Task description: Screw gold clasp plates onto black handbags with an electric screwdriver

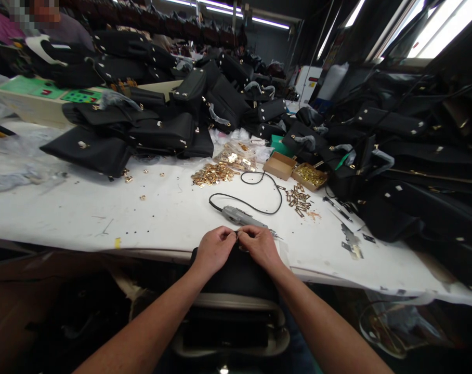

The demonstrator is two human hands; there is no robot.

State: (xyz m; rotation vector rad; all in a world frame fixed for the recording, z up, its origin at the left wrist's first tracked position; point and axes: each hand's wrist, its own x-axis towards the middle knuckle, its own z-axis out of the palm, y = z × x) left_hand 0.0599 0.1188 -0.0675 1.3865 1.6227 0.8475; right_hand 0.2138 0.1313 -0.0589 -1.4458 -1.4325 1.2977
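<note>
A black handbag (236,278) with a pale-edged opening rests at the table's front edge, between my forearms. Over its far end, my left hand (215,248) and my right hand (259,244) meet, thumbs and fingers pinched closed. A small dark bit shows between the fingertips; whether it is part of the bag or a separate piece, I cannot make out. Just beyond my hands lies a grey electric screwdriver (241,215), its bit pointing right and partly behind my right hand. Its black cord (265,210) loops across the white table.
Gold metal fittings (212,175) lie in a pile; rectangular frames (298,199) are heaped farther right. Beside an open cardboard box (279,165) stands a box of small gold parts (310,176). Black bags (161,130) crowd the back and right. A person (70,28) is at far left.
</note>
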